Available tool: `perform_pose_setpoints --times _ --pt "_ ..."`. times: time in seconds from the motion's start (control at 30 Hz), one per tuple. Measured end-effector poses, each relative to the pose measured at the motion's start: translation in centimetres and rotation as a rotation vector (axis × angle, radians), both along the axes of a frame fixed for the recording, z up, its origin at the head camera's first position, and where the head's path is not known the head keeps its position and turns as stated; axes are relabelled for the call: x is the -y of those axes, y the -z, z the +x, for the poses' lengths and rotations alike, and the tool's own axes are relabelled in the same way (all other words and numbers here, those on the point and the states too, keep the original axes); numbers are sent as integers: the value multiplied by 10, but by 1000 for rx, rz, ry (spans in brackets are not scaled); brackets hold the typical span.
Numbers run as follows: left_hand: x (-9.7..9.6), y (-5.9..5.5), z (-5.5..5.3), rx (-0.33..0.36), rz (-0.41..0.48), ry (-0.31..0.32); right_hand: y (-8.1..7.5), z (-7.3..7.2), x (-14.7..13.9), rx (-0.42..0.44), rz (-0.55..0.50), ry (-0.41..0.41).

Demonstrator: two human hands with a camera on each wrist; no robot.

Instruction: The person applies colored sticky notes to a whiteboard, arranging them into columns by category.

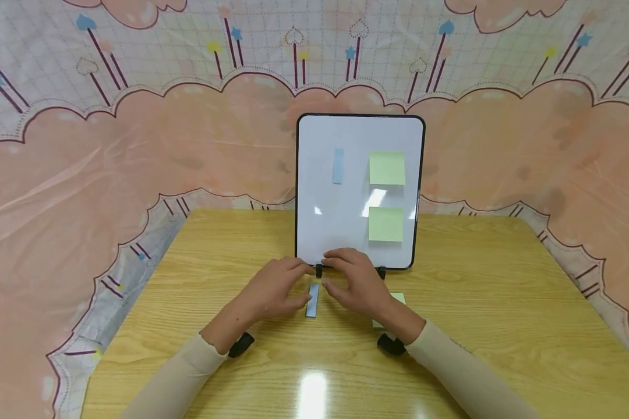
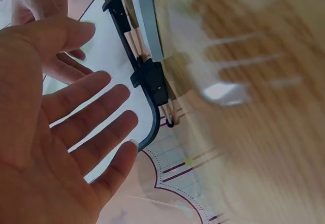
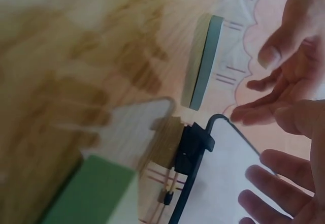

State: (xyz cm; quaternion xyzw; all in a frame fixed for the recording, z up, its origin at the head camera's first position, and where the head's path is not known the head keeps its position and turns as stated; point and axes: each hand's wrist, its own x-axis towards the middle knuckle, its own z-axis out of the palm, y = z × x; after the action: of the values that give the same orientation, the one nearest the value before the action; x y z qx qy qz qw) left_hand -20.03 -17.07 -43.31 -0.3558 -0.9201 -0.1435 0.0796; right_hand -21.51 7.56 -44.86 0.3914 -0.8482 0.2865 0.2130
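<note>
A narrow blue pad of sticky notes [image 1: 312, 301] lies on the table between the two hands; the right wrist view shows the blue pad [image 3: 208, 61] with space between it and the fingers. My left hand [image 1: 275, 289] hovers beside it on the left, fingers spread and relaxed, holding nothing. Opposite, my right hand [image 1: 357, 284] hovers with loosely bent fingers, also holding nothing. Just behind the hands stands a whiteboard [image 1: 335, 221] with a black frame. On it are a blue strip note [image 1: 338, 166], an upper green note [image 1: 387, 168] and a lower green note [image 1: 385, 224].
A green sticky-note pad [image 1: 398, 298] lies partly hidden under the right wrist; the right wrist view shows this green pad [image 3: 91, 193] close up. Black clips [image 2: 152, 79] hold the board's lower edge. The wooden table [image 1: 230, 233] meets a patterned cloth [image 1: 215, 134] behind.
</note>
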Motion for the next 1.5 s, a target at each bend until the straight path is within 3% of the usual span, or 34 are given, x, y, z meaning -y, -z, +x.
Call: perform_pose_setpoints --times 0.33,0.67,0.97,1.5 --pt "0 6 4 105 -22 17 2 1 2 74 125 -3" --pt "1 9 5 113 -64 33 0 1 5 82 256 -76" --pt "0 11 3 107 -55 63 0 3 7 156 351 -99" --pt "0 9 5 192 -37 68 -3 12 8 272 367 -91"
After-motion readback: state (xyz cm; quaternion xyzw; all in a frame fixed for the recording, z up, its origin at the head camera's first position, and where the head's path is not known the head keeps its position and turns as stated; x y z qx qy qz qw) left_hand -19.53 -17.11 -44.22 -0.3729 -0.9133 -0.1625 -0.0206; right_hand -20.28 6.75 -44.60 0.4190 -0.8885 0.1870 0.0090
